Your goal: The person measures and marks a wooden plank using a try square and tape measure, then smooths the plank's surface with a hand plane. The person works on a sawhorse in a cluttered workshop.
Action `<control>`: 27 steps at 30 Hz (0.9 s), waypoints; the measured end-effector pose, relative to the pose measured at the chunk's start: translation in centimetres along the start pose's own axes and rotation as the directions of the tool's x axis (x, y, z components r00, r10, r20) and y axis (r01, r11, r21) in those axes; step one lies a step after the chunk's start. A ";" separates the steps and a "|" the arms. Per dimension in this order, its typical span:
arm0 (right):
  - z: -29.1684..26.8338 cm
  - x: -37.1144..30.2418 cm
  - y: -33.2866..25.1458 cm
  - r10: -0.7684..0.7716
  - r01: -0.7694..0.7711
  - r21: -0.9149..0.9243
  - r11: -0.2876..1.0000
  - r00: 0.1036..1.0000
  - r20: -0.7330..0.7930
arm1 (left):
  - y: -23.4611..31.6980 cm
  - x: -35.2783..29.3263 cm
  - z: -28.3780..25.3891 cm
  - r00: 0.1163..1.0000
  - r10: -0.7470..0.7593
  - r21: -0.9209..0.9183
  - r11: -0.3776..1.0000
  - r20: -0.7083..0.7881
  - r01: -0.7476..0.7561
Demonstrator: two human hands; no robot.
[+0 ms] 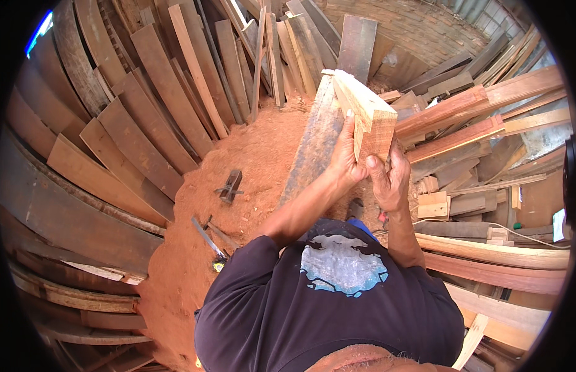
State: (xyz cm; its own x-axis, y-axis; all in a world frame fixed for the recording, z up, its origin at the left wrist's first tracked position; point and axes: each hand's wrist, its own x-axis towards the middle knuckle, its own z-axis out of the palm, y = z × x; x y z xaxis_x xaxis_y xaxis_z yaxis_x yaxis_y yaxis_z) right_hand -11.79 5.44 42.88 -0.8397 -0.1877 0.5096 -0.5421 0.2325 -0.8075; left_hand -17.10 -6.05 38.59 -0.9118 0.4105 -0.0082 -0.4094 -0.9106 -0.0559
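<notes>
A thick, pale wooden block is raised in front of my chest, its end grain toward me. A stepped cut shows along its left side. My left hand grips that left side, with the thumb up along the wood. My right hand is closed round the block's lower right corner; some of its fingers are hidden behind the wood. Beyond and left of the block, a long worn plank slopes away from me.
Reddish sawdust covers the floor. On it lie a wooden hand plane, a long metal-bladed tool and a yellow-black tape measure. Boards lean along the left and far sides. Stacked timber crowds the right.
</notes>
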 end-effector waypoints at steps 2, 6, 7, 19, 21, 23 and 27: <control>-0.1 0.2 0.3 0.003 -0.002 -0.010 1.000 1.000 0.012 | 0.1 0.0 0.2 1.000 -0.016 -0.031 0.999 0.001 0.017; 0.1 0.6 -0.4 0.010 -0.009 -0.018 1.000 1.000 0.026 | 0.6 0.0 0.0 1.000 -0.029 -0.037 0.999 0.011 0.029; 0.1 0.5 -0.3 0.024 -0.024 -0.012 1.000 0.999 0.022 | 0.6 0.1 0.0 1.000 -0.027 -0.035 0.999 0.003 0.027; 0.3 0.1 0.4 0.072 -0.072 0.080 0.994 0.997 0.004 | 0.9 0.1 -0.2 0.999 -0.021 -0.027 0.999 0.036 0.022; 0.2 0.1 0.6 0.077 -0.071 0.256 0.964 0.997 -0.012 | 1.1 -0.3 0.3 0.999 -0.021 0.044 0.999 -0.038 0.022; -0.7 0.3 1.2 0.163 -0.144 0.564 0.813 0.986 0.017 | 1.8 -1.3 0.9 0.986 -0.045 0.111 0.992 -0.160 0.063; -2.2 -1.3 2.8 0.230 -0.238 0.630 0.739 0.968 0.096 | 3.1 -1.8 -0.6 0.971 -0.086 0.214 0.968 -0.223 0.134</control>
State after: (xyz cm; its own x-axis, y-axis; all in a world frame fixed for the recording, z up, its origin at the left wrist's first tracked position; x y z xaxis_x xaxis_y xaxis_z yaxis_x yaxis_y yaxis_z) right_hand -12.29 8.45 40.65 -0.9348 -0.2194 0.2793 -0.1803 -0.3845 -0.9053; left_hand -16.77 -9.60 37.82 -0.8436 0.4871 -0.2261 -0.5252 -0.8361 0.1584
